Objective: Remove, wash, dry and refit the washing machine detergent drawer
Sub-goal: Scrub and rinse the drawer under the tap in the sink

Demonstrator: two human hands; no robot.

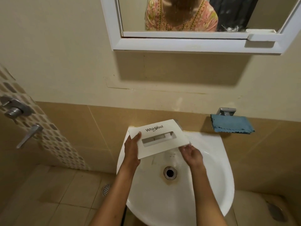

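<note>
Two forearms come up from the bottom edge, elbows cut off. One white sink (216, 168) fills the near middle, with one rust-ringed drain (170, 172) in its bowl. Its near rim runs out of the picture. One floor drain (106, 190) is half hidden behind the sink's left edge.

Over the back of the bowl, the left hand (132, 149) grips the drawer (159, 137) at its left end, thumb on the white front panel. Only that panel shows, tilted, with its logo and handle slot. The compartments behind it are hidden, and so is any tap.

The right hand (192, 154) is apart from the left, palm up and loosely cupped under the panel's lower right corner. Whether its fingertips touch the drawer is unclear. A blurred glassy streak under the panel may be water.

Farther back, one blue cloth (232, 123) hangs folded on a metal bracket (226, 111). Two metal wall fittings (14, 108) sit at far left. One mirror (195, 18), cropped at the top, reflects a patterned top.
</note>
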